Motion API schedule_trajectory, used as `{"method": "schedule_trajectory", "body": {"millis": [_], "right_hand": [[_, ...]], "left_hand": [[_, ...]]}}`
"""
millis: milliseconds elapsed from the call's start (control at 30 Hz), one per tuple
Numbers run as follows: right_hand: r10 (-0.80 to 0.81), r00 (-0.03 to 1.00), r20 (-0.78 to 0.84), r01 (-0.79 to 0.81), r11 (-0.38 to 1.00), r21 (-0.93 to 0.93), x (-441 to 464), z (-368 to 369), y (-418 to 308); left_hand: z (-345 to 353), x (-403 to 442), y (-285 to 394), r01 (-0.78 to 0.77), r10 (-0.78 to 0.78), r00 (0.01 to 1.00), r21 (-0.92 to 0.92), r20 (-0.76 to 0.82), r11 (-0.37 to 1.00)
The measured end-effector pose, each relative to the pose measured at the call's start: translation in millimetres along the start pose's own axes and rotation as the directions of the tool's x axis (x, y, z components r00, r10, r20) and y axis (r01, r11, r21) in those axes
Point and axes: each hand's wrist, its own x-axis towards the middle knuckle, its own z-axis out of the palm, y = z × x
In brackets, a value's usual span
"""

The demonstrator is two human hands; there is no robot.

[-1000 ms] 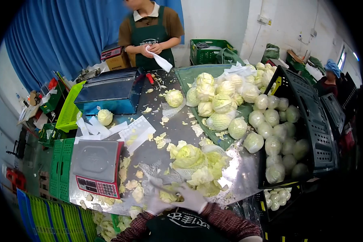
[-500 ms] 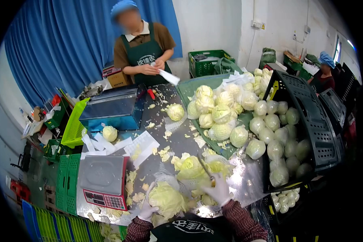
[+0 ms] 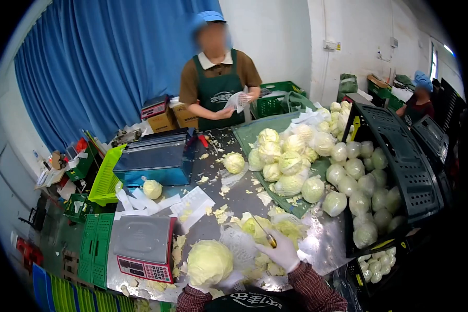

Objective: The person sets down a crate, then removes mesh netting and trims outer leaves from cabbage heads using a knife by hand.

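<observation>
A trimmed pale green cabbage (image 3: 209, 262) rests in my left hand (image 3: 199, 287), near the table's front edge. White gloves cover both hands, and the cabbage hides most of the left fingers. My right hand (image 3: 283, 251) is closed round a knife (image 3: 271, 239), its thin blade pointing up and away to the left. Beneath that blade lie loose outer cabbage leaves (image 3: 255, 228). A white foam net (image 3: 237, 246) is spread between the cabbage and the right hand.
A digital scale (image 3: 143, 242) stands left, with a wrapping machine (image 3: 153, 158) behind it. Bare cabbages (image 3: 291, 162) are piled on green cloth. Wrapped cabbages (image 3: 362, 203) fill a tilted dark crate (image 3: 395, 161) at right. Across the table, a co-worker (image 3: 221, 88) holds a white net.
The cabbage in my left hand has turned, showing a smoother, rounder side. My right hand still grips the knife. The co-worker's narrow white strip is now an opened net. The view has shifted slightly.
</observation>
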Motion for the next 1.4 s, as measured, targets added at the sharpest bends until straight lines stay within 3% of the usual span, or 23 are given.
{"method": "schedule_trajectory", "body": {"millis": [33, 67, 133, 167, 233, 267, 333, 367, 400, 433, 467, 533, 567, 600, 667, 700, 767, 800, 900, 1067, 1167, 1267, 1400], "right_hand": [[0.335, 0.894, 0.298, -0.398, 0.899, 0.184, -7, 3, -4], [0.326, 0.896, 0.302, -0.391, 0.902, 0.183, -14, 7, -13], [0.264, 0.637, 0.724, -0.766, 0.321, 0.557, -26, 20, -29], [0.27, 0.641, 0.718, -0.763, 0.321, 0.561, -30, 28, -24], [-0.146, 0.603, 0.784, -0.796, -0.039, 0.604, -33, 40, -17], [-0.139, 0.601, 0.787, -0.798, -0.038, 0.602, -37, 40, -21], [0.106, 0.648, 0.754, -0.719, -0.242, 0.651, -38, 36, -32], [0.106, 0.65, 0.753, -0.721, -0.226, 0.654, -35, 40, -10], [-0.003, 0.685, 0.729, -0.728, -0.056, 0.683, -38, 51, 28], [-0.115, 0.691, 0.714, -0.706, 0.107, 0.7, -44, 57, 49], [-0.11, 0.682, 0.723, -0.715, 0.106, 0.691, -40, 47, 37], [-0.152, 0.842, 0.518, -0.406, 0.454, 0.793, -23, 15, 0], [-0.137, 0.815, 0.563, -0.359, 0.643, 0.677, -20, 13, 14], [-0.128, 0.813, 0.567, -0.366, 0.646, 0.67, -25, 8, 22], [0.05, 0.945, 0.324, -0.173, 0.914, 0.366, -38, -4, 26], [0.081, 0.979, 0.188, -0.133, 0.948, 0.288, -51, 2, 32], [0.205, 0.945, 0.255, -0.271, 0.927, 0.259, -71, 4, 29], [0.312, 0.895, 0.318, -0.392, 0.891, 0.23, -81, 7, 25], [0.206, 0.96, 0.189, -0.245, 0.946, 0.214, -102, 30, 29], [0.168, 0.975, 0.148, -0.181, 0.98, 0.079, -117, 43, 49], [0.055, 0.988, 0.145, -0.064, 0.996, 0.058, -114, 40, 45], [0.167, 0.962, 0.218, -0.167, 0.986, -0.02, -110, 28, 23], [0.158, 0.967, 0.201, -0.119, 0.974, -0.193, -128, 37, 35]], "left_hand": [[-3, 0, 1, -0.047, 0.057, 0.997, 0.188, -0.047, 0.981], [9, 1, 6, -0.057, 0.067, 0.997, 0.187, -0.047, 0.981], [38, 13, 18, -0.059, 0.022, 0.994, 0.346, 0.11, 0.936], [47, 20, 24, -0.064, -0.001, 0.987, 0.396, 0.163, 0.916], [45, 28, 35, -0.326, -0.027, 0.899, 0.711, 0.436, 0.623], [43, 26, 35, -0.323, -0.027, 0.9, 0.708, 0.435, 0.628], [42, 24, 34, -0.424, 0.161, 0.905, 0.868, 0.394, 0.259], [37, 21, 21, -0.343, 0.211, 0.939, 0.783, 0.271, 0.519], [28, 17, 14, -0.344, 0.216, 0.939, 0.78, 0.269, 0.522], [16, 11, 7, -0.025, -0.067, 0.989, 0.598, 0.131, 0.801], [3, 6, -1, 0.329, -0.372, 0.924, 0.315, 0.087, 0.89], [-35, 12, -18, 0.352, -0.385, 0.922, 0.322, 0.044, 0.879], [-33, 11, -24, 0.371, -0.396, 0.918, 0.333, 0.006, 0.867], [-30, 12, -28, 0.378, -0.401, 0.916, 0.324, 0.006, 0.867], [-18, 13, -42, 0.151, -0.183, 0.983, 0.566, -0.001, 0.811], [-10, 13, -49, 0.083, -0.111, 0.994, 0.636, 0.004, 0.767], [-3, 13, -67, -0.168, 0.163, 0.979, 0.941, 0.124, 0.294], [-6, 12, -81, -0.156, 0.152, 0.982, 0.94, 0.114, 0.304], [-37, 16, -119, -0.231, 0.363, 0.912, 0.97, 0.19, 0.073], [-21, 17, -87, -0.221, 0.064, 0.969, 0.955, 0.237, -0.197], [19, 28, -61, -0.092, -0.213, 0.976, 0.792, -0.048, -0.604], [-27, 38, -77, -0.293, -0.175, 0.954, 0.888, 0.245, -0.355], [-35, 37, -84, -0.185, -0.161, 0.977, 0.934, 0.14, -0.304]]}}
